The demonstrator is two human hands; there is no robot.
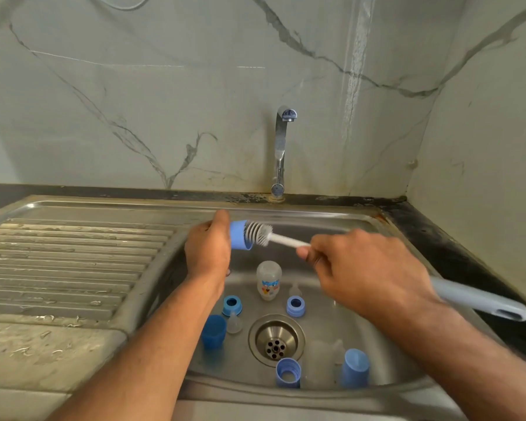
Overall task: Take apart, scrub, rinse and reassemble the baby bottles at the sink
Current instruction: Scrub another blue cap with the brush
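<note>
My left hand point(207, 247) grips a blue bottle cap point(240, 236) over the sink, its open end facing right. My right hand point(362, 275) holds the bottle brush point(289, 240) by its white stem, and the grey-blue handle sticks out to the right. The white bristle head sits at the cap's mouth, partly inside. Below, in the basin, a clear bottle point(268, 279) lies with a printed label. Blue collar rings point(232, 305) point(295, 305) point(288, 373), blue caps point(213, 331) point(355, 367) and a clear teat point(234, 323) are scattered around the drain point(276, 340).
The steel sink point(386, 354) has a ribbed draining board point(67, 259) on its left, wet in places. A chrome tap point(281, 147) rises behind the basin with no water running. Marble wall panels stand behind and to the right. Another clear bottle piece point(319, 360) lies near the front.
</note>
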